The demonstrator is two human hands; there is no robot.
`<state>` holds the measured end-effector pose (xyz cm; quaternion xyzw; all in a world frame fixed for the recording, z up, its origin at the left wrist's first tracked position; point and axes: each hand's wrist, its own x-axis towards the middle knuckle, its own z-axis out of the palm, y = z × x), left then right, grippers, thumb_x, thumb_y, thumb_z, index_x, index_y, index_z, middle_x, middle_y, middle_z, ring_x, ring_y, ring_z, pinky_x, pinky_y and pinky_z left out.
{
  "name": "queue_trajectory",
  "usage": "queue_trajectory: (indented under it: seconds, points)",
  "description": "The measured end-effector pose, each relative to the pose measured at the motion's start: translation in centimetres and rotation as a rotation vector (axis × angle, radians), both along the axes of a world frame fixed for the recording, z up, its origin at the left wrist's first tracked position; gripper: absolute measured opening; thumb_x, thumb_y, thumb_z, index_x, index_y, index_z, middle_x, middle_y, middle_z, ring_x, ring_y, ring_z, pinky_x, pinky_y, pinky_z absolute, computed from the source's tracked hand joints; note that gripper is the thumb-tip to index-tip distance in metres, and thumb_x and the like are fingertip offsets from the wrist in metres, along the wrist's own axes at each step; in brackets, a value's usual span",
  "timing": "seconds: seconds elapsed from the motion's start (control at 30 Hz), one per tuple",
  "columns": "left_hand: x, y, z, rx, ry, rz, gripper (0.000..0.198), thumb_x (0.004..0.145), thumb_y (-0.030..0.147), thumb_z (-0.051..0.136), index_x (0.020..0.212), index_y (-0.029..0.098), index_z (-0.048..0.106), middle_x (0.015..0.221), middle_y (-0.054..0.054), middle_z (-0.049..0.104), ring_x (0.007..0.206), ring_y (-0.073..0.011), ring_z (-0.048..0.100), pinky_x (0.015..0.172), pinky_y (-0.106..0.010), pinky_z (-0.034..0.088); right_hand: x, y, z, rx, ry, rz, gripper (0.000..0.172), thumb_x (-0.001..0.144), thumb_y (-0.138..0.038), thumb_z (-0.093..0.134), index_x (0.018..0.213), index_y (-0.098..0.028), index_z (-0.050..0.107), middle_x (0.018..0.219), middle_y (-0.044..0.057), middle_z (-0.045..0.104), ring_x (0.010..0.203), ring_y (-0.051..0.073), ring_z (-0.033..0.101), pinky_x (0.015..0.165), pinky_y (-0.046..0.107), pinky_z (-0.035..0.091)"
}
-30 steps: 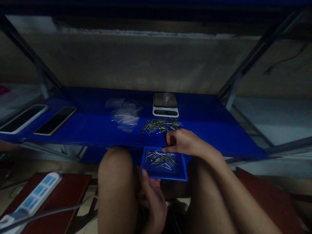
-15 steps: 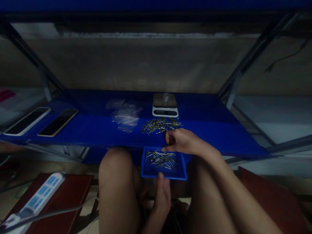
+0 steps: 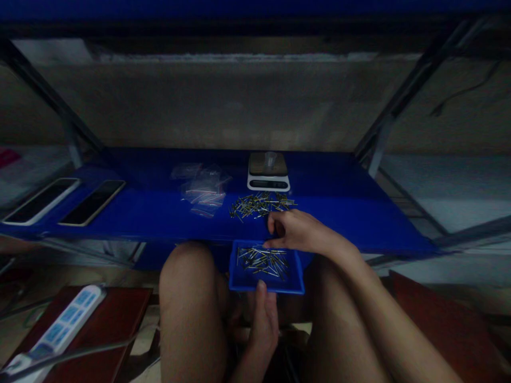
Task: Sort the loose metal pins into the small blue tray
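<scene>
My left hand [image 3: 264, 316] grips the near side of a shallow blue plastic tray [image 3: 266, 287], its thumb over the near rim. Inside the tray lie many thin metal pins [image 3: 265, 261], brassy and silvery. My right hand [image 3: 293, 230] is at the tray's far rim, fingers curled in and thumb tip by the rim; anything in its fingers is hidden. Just beyond that hand, a loose pile of similar pins [image 3: 259, 203] rests on the blue tabletop [image 3: 343, 191]. Behind the pile stands a white digital scale [image 3: 268, 184] with a small clear cup [image 3: 270, 160] on it.
Clear zip bags [image 3: 205, 189] lie left of the pins. Two phones, a white-edged one [image 3: 42, 201] and a dark one [image 3: 92, 202], rest at the table's left. A power strip [image 3: 66, 327] sits on a reddish-brown stool [image 3: 107, 330] at lower left.
The view has shifted slightly, so most things appear a little further left. Both hands and the tray keep nearly the same places relative to each other.
</scene>
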<state>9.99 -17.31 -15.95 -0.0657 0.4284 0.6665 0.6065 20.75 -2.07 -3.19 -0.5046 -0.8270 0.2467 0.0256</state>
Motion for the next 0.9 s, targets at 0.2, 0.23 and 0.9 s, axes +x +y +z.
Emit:
queue_trajectory:
  seconds: [0.2, 0.23, 0.9]
  points:
    - [0.2, 0.0, -0.1, -0.033, -0.052, 0.022, 0.053, 0.093, 0.037, 0.071, 0.143, 0.025, 0.060, 0.152, -0.010, 0.062, 0.151, -0.0298, 0.046, 0.126, -0.046, 0.037, -0.2, -0.2, 0.6, -0.018, -0.026, 0.001, 0.040, 0.079, -0.053, 0.085, 0.100, -0.023, 0.067, 0.077, -0.002, 0.068, 0.066, 0.013, 0.056, 0.059, 0.026, 0.031]
    - [0.2, -0.1, 0.0, -0.035, -0.063, 0.025, 0.052, 0.094, 0.035, 0.069, 0.143, 0.025, 0.060, 0.151, -0.010, 0.063, 0.150, -0.0292, 0.047, 0.126, -0.045, 0.038, -0.2, -0.2, 0.6, -0.018, -0.026, 0.001, 0.039, 0.080, -0.052, 0.084, 0.100, -0.023, 0.067, 0.077, -0.002, 0.068, 0.066, 0.013, 0.056, 0.059, 0.026, 0.030]
    - [0.4, -0.3, -0.2, -0.078, -0.161, 0.039, 0.040, 0.095, 0.026, 0.064, 0.134, 0.021, 0.066, 0.133, -0.009, 0.074, 0.140, -0.0268, 0.059, 0.122, -0.042, 0.044, 0.1, -0.1, 0.1, -0.023, 0.006, 0.018, 0.035, 0.080, -0.043, 0.085, 0.102, -0.023, 0.066, 0.080, -0.003, 0.069, 0.067, 0.012, 0.058, 0.059, 0.026, 0.031]
